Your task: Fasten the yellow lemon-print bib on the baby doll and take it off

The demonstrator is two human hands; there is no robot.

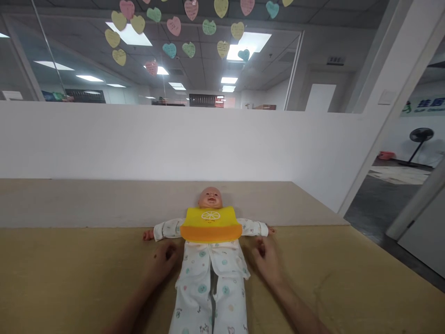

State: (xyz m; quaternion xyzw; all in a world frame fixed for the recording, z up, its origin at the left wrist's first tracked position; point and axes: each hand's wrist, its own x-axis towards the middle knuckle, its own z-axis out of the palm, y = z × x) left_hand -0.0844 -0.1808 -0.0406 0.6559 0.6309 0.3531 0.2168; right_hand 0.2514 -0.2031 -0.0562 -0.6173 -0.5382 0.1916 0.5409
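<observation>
A baby doll point(210, 197) lies on its back on the table, its head toward the wall and its arms stretched out sideways. It wears a white patterned outfit point(198, 266) with long sleeves and trousers. Across its chest lies a yellow bib point(225, 216) with a citrus-slice face and an orange pocket along the lower edge. My left hand point(162, 262) rests on the table beside the doll's waist, fingers loosely curled in with nothing in them. On the other side my right hand point(267, 260) lies likewise, curled and holding nothing, just below the doll's sleeve.
The wooden table point(86, 278) meets a paler board point(86, 199) at the back. Behind it rises a white wall point(156, 139) topped by glass with heart-shaped notes point(174, 25). To the right, a doorway shows a standing fan point(421, 135) and a red basket point(385, 155).
</observation>
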